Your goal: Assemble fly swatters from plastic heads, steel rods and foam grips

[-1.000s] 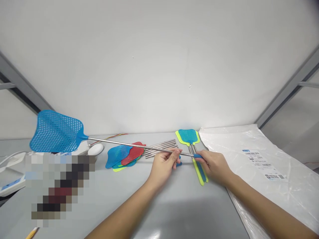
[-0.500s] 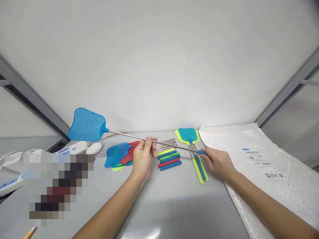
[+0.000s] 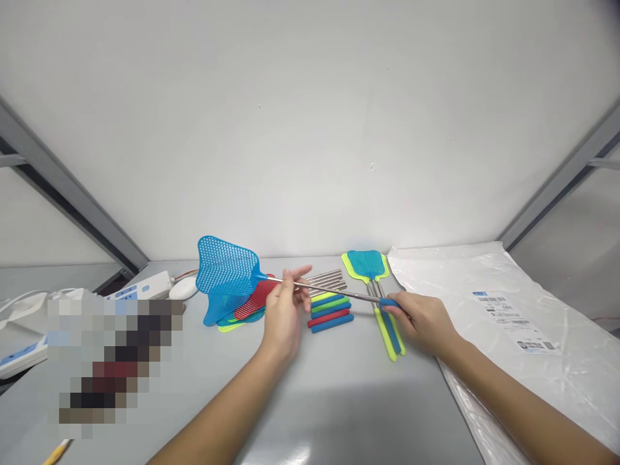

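Observation:
A blue fly swatter (image 3: 227,266) with a telescopic metal rod is held aslant above the table. My right hand (image 3: 423,321) is closed round its blue handle. My left hand (image 3: 285,313) pinches the rod near the mesh head, some of its fingers stretched out. Below lie loose swatter heads, with a red one (image 3: 255,299) and a blue one (image 3: 220,309) showing. Several metal rods (image 3: 329,279) and colored handle grips (image 3: 332,315) lie in a row between my hands. Swatters with yellow-green and blue handles (image 3: 386,329) lie together beside my right hand.
A white plastic mailing bag (image 3: 527,381) with a label covers the table's right side. Power strips (image 3: 145,286) and a white rounded object (image 3: 184,288) sit at the left, near a blurred-out patch. A white wall (image 3: 314,129) rises behind.
The swatter's mesh head has moved right, closer to my hands, and the visible rod is shorter. My left hand has shifted slightly right, its fingers more spread. My right hand stays on the handle.

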`<state>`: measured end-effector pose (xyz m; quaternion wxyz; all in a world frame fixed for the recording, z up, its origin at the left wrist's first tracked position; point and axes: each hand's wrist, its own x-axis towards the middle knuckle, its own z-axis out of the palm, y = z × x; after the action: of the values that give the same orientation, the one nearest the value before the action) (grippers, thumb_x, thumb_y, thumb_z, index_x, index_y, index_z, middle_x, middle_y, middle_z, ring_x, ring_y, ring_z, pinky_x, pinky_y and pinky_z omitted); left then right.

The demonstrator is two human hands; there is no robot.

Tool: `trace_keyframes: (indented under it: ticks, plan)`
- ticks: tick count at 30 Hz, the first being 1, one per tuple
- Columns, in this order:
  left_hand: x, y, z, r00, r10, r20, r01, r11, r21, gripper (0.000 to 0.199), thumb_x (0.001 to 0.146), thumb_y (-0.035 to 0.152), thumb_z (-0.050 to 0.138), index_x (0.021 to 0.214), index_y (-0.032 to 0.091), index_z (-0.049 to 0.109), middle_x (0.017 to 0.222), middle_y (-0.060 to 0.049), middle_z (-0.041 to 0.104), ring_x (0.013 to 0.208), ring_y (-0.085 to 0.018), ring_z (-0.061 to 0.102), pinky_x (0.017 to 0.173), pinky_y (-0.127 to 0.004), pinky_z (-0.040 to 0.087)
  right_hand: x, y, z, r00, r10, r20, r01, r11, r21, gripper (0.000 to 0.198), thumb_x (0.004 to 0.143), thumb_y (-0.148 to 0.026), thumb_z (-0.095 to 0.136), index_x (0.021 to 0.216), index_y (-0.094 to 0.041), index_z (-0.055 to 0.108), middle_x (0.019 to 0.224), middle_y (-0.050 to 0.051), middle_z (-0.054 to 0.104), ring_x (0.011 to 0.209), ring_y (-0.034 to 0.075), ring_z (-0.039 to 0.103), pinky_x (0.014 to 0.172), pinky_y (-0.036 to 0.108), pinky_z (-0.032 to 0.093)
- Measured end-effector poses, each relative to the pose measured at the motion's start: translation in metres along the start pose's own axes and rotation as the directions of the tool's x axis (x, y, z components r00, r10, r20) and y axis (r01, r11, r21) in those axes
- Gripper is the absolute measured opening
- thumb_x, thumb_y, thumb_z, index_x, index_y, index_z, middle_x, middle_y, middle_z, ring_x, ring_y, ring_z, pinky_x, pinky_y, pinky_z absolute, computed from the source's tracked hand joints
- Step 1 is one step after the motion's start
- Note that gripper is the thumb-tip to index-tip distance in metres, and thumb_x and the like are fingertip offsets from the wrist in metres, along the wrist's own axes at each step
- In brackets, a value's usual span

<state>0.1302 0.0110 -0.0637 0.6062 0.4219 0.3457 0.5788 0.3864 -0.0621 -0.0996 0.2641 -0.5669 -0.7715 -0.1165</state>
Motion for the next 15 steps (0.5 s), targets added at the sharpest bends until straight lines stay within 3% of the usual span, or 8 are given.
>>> trace_keyframes:
  ticks: [3, 6, 9, 11, 15]
  plan:
    - [0.009, 0.005, -0.006, 0.995, 0.057, -0.085, -0.060, 0.998, -0.029, 0.046, 0.086, 0.055, 0.051, 0.100, 0.016, 0.069, 0.073, 0.001, 0.050, 0.051, -0.006, 0.042, 0.052, -0.021, 0.036, 0.000, 0.002, -0.001, 1.000, 0.024, -0.006, -0.024, 1.000, -0.005, 0.024, 0.095, -0.036, 0.044, 0.091, -0.020, 0.062, 0.073, 0.000, 0.066, 0.063, 0.012, 0.059, 0.056, 0.023, 0.034]
    - [0.006, -0.001, -0.002, 0.994, 0.071, -0.084, -0.068, 0.997, 0.041, 0.045, 0.086, 0.056, 0.049, 0.098, 0.017, 0.070, 0.068, 0.002, 0.049, 0.051, -0.007, 0.040, 0.055, -0.021, 0.037, 0.000, -0.001, 0.001, 0.999, 0.030, -0.014, -0.030, 1.000, -0.004, 0.023, 0.095, -0.036, 0.044, 0.093, -0.020, 0.062, 0.073, 0.000, 0.066, 0.063, 0.012, 0.059, 0.056, 0.023, 0.035]
    - [-0.009, -0.017, 0.009, 0.996, -0.019, 0.083, 0.003, 0.983, 0.186, 0.049, 0.086, 0.059, 0.047, 0.102, 0.019, 0.071, 0.055, 0.002, 0.046, 0.056, -0.011, 0.045, 0.063, -0.023, 0.041, 0.001, -0.009, 0.004, 1.000, 0.000, 0.004, 0.000, 1.000, 0.013, 0.024, 0.096, -0.035, 0.043, 0.096, -0.019, 0.062, 0.076, 0.002, 0.067, 0.065, 0.013, 0.060, 0.058, 0.023, 0.037]
    - [-0.020, -0.025, 0.017, 0.966, -0.124, 0.227, 0.068, 0.968, 0.240, 0.051, 0.086, 0.059, 0.046, 0.110, 0.020, 0.069, 0.059, -0.001, 0.053, 0.067, -0.015, 0.052, 0.074, -0.027, 0.043, 0.002, -0.014, 0.006, 0.999, -0.036, 0.020, 0.035, 0.999, 0.029, 0.025, 0.096, -0.035, 0.042, 0.098, -0.019, 0.062, 0.077, 0.003, 0.068, 0.065, 0.013, 0.061, 0.058, 0.024, 0.038]
    - [-0.030, -0.027, 0.021, 0.940, -0.214, 0.267, 0.162, 0.966, 0.202, 0.056, 0.086, 0.060, 0.046, 0.126, 0.024, 0.059, 0.068, -0.002, 0.057, 0.080, -0.018, 0.057, 0.088, -0.033, 0.042, 0.003, -0.018, 0.005, 0.999, -0.028, 0.022, 0.027, 0.998, 0.049, 0.027, 0.096, -0.035, 0.041, 0.098, -0.018, 0.062, 0.075, 0.002, 0.067, 0.064, 0.013, 0.061, 0.057, 0.023, 0.038]
